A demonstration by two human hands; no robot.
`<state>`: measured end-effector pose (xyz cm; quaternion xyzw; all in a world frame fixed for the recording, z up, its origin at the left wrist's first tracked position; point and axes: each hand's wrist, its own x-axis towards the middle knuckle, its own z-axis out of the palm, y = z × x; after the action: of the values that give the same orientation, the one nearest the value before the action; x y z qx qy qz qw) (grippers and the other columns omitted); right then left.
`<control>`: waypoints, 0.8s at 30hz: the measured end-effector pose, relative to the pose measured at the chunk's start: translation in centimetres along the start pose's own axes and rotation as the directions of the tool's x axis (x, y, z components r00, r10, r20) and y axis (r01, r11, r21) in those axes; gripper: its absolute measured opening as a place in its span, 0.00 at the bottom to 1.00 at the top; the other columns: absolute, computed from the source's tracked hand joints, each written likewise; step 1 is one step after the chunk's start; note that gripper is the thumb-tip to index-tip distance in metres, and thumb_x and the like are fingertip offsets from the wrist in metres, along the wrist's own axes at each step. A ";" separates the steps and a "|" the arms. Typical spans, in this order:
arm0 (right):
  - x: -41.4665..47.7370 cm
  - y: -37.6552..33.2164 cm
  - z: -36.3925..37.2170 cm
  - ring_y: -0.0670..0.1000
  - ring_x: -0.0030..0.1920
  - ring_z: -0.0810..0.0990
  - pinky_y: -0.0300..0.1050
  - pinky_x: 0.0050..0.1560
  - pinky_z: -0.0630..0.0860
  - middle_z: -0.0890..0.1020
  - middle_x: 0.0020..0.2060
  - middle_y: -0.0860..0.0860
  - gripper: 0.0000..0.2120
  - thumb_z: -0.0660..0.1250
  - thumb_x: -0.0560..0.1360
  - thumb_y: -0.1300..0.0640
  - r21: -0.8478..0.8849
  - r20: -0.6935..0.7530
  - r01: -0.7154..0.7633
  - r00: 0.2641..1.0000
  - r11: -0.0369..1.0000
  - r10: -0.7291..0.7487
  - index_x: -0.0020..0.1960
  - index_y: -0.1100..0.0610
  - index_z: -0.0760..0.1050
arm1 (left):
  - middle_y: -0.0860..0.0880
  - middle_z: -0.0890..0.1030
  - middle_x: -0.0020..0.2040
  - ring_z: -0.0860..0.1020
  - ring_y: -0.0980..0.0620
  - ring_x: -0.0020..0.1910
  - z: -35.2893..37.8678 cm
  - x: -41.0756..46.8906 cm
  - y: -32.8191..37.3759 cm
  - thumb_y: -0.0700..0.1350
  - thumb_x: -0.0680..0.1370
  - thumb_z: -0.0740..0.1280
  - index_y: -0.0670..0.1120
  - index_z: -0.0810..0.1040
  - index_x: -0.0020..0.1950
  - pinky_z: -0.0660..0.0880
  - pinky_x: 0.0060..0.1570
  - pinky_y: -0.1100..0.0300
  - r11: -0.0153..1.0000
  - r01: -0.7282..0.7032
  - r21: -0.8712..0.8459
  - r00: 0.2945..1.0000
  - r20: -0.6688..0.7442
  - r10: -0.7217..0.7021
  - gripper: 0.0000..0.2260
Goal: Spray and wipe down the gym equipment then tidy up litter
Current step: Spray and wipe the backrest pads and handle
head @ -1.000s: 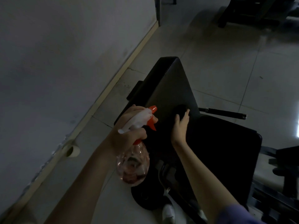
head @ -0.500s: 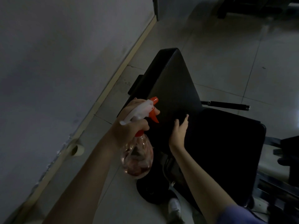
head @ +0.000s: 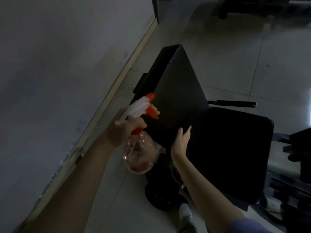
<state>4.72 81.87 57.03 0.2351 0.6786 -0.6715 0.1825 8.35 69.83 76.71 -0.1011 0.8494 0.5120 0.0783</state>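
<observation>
Two grips mid-wipe: left grip [head: 124,130] clamped on the spray bottle [head: 139,155], right grip [head: 180,142] flat against the seat pad [head: 235,157]; next, probably spray the backrest [head: 178,84] at 12 o'clock.

On my feed the room is dim: a plain grey wall [head: 58,64] on the left meets glossy pale floor tiles [head: 235,52] along a light baseboard [head: 117,79], a dark frame [head: 252,7] far off, glare [head: 309,115] at the right edge.
</observation>
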 end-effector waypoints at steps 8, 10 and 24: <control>-1.8 -2.9 2.7 0.55 0.76 0.53 0.60 0.74 0.54 0.52 0.77 0.52 0.28 0.51 0.81 0.47 0.093 -0.043 -0.114 0.992 0.989 0.118 0.78 0.50 0.45 | 0.62 0.83 0.49 0.76 0.66 0.56 0.3 0.3 -0.4 0.38 0.66 0.62 0.51 0.82 0.48 0.69 0.54 0.73 0.997 -0.061 -0.049 0.998 0.019 0.062 0.15; -3.1 -3.3 3.2 0.52 0.77 0.48 0.58 0.75 0.49 0.50 0.77 0.50 0.27 0.50 0.82 0.49 0.077 -0.021 0.041 0.999 0.996 -0.040 0.78 0.51 0.45 | 0.61 0.83 0.50 0.76 0.66 0.57 0.4 0.2 -0.5 0.38 0.66 0.62 0.46 0.81 0.49 0.67 0.56 0.73 0.996 -0.057 -0.072 0.998 0.033 0.059 0.15; 2.6 0.1 0.6 0.56 0.75 0.56 0.55 0.75 0.54 0.57 0.76 0.55 0.28 0.51 0.82 0.48 0.051 -0.196 -0.127 0.971 0.991 0.135 0.78 0.54 0.48 | 0.51 0.82 0.54 0.75 0.54 0.61 0.7 -0.1 -0.1 0.40 0.67 0.62 0.44 0.81 0.52 0.68 0.61 0.61 0.999 -0.006 -0.037 1.000 0.028 0.007 0.16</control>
<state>2.57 81.46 55.47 0.3488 0.6635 -0.6440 0.1531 8.44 70.45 76.31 -0.0927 0.8388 0.5294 0.0868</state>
